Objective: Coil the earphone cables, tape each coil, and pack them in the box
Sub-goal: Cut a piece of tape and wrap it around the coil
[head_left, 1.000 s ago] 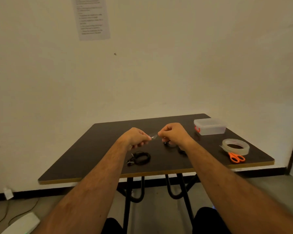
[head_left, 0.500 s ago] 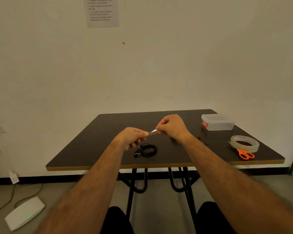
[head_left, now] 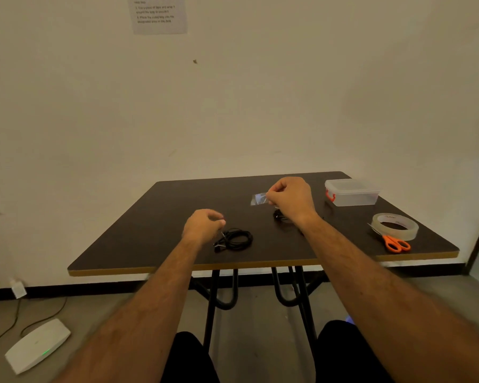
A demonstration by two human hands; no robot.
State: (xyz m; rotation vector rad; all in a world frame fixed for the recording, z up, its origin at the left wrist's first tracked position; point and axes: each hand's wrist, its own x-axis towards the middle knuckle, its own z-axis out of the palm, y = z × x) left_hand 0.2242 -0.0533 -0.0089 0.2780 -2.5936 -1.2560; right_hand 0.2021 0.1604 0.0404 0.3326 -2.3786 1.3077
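A short strip of clear tape [head_left: 258,199] hangs pinched at one end in the right hand [head_left: 289,199], its length running leftward above the dark table [head_left: 155,217]. The left hand [head_left: 203,226], fingers loosely curled and holding nothing visible, hovers just beside the coiled black earphone cable [head_left: 235,239] lying flat near the front edge.

On the dark rectangular table [head_left: 177,217] in front of you, the coiled black earphone cable [head_left: 236,239] lies near the front edge, just right of your left hand [head_left: 203,226]. Behind it and to the right, your right hand [head_left: 291,199] is raised over a second black cable [head_left: 280,216], with the clear strip of tape [head_left: 258,199] at its fingertips. The lidded clear plastic box [head_left: 351,192] sits at the far right corner. Nearer you along the right side lies the clear tape roll [head_left: 395,225], with the orange-handled scissors [head_left: 394,242] touching its front.
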